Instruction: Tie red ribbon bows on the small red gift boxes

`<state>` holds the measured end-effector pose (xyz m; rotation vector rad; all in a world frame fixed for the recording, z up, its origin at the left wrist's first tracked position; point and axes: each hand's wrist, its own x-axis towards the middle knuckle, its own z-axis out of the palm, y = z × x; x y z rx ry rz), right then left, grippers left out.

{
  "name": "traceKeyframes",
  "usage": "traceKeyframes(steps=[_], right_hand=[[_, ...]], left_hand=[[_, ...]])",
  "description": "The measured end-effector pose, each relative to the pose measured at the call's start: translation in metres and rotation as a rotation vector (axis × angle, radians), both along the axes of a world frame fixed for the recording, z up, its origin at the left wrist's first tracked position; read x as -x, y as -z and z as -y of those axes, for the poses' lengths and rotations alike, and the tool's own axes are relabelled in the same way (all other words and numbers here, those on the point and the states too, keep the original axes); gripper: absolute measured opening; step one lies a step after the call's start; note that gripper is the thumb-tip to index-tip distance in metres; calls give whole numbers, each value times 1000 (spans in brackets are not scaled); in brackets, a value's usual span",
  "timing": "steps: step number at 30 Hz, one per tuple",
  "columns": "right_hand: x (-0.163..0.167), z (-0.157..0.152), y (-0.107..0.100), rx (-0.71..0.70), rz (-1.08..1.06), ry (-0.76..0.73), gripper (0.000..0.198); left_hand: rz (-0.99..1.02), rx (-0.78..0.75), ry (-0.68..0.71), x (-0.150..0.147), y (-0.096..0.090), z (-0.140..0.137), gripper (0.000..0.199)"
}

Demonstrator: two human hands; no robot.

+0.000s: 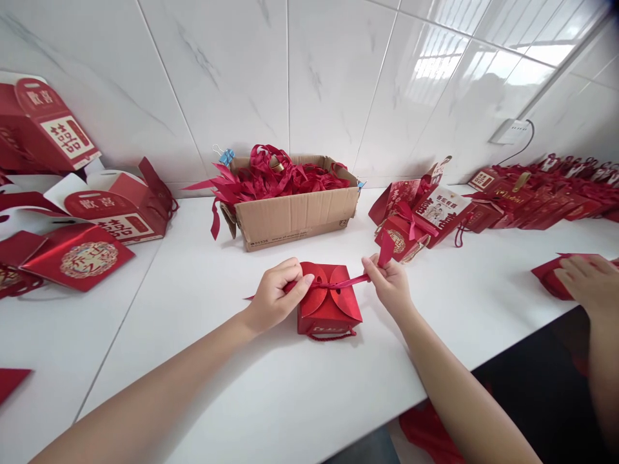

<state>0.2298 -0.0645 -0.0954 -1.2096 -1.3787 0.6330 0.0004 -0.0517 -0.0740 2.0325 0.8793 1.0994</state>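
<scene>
At the frame's centre, a red ribbon (pixel 348 283) runs left to right across the top of a red gift box (pixel 333 308), clamped in the left hand (pixel 276 294) close at the box's left edge and pinched in the right hand (pixel 391 281) farther out past its right.

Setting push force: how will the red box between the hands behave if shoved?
The red box probably dents easily, since it looks like thin folded card. It should slide rather than roll: flat-sided, on a smooth-looking white tabletop. Tipping seems unlikely, given its squat shape.
</scene>
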Motion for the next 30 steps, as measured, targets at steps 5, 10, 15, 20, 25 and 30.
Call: traceKeyframes(steps=[5,10,15,20,25,30], right_hand=[[-2,-1,3,-3,93,109,49],[-5,-4,5,-17,185,197,47],[-8,-5,6,-28,206,237,44],[-13,-5,5,-47,238,279,40],[-17,-6,4,-53,278,316,37],[-20,-6,4,-61,308,337,33]], left_hand=[[56,-79,28,0,4,-4,39],[77,-104,33,0,7,-4,40],[60,-90,41,3,9,-6,41],[54,-76,30,7,9,-10,41],[48,-68,39,9,7,-12,41],[43,-62,46,9,5,-13,40]])
